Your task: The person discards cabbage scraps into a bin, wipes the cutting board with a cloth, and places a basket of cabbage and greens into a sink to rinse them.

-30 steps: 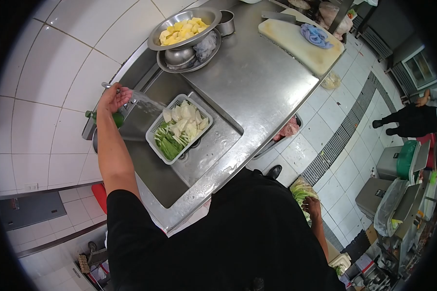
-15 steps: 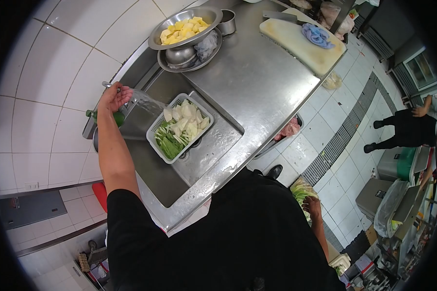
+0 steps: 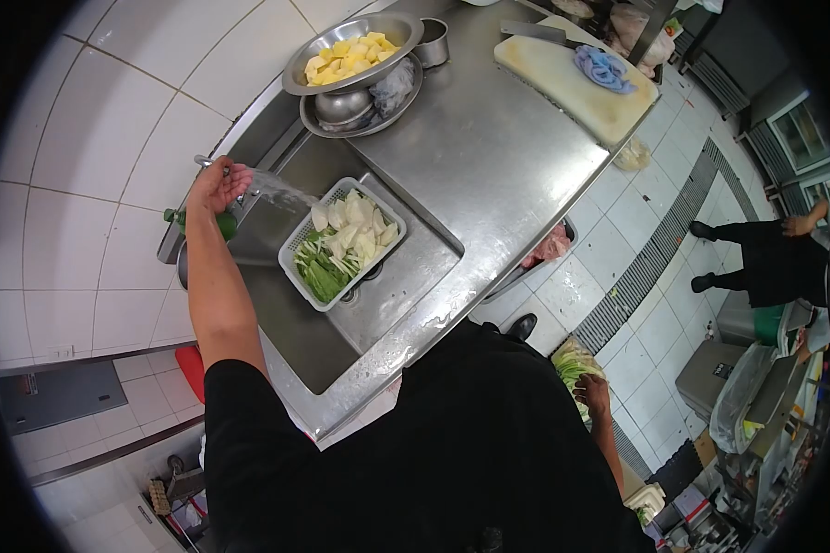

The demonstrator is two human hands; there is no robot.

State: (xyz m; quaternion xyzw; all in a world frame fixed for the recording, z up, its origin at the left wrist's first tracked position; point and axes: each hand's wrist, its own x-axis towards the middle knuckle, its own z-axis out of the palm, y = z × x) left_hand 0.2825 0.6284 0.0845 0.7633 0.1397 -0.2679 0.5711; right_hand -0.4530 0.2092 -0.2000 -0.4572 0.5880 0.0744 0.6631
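Note:
My left hand (image 3: pixel 219 186) is closed around the faucet (image 3: pixel 203 160) at the sink's wall side. Water (image 3: pixel 281 191) streams from it toward a grey plastic basket (image 3: pixel 290 261) in the sink (image 3: pixel 309 355). White vegetable slices (image 3: pixel 355 226) and cut green stems and leaves (image 3: pixel 323 272) fill the basket. Low at my right side, my right hand (image 3: pixel 595 394) has its fingers curled on a leafy cabbage (image 3: pixel 574 362), which partly hides behind my body and looks partly wrapped in clear plastic.
A steel bowl (image 3: pixel 295 78) of yellow chunks sits above another bowl on the steel counter (image 3: pixel 489 120). A cutting board (image 3: pixel 544 69) bears a cleaver (image 3: pixel 532 32) and blue cloth (image 3: pixel 604 69). Meat (image 3: pixel 549 247) lies in a low container. Another person (image 3: pixel 765 263) stands right.
The other person on the right has shifted, with legs and hand in new positions. My two hands and the basket stay practically where they were, and water still flows.

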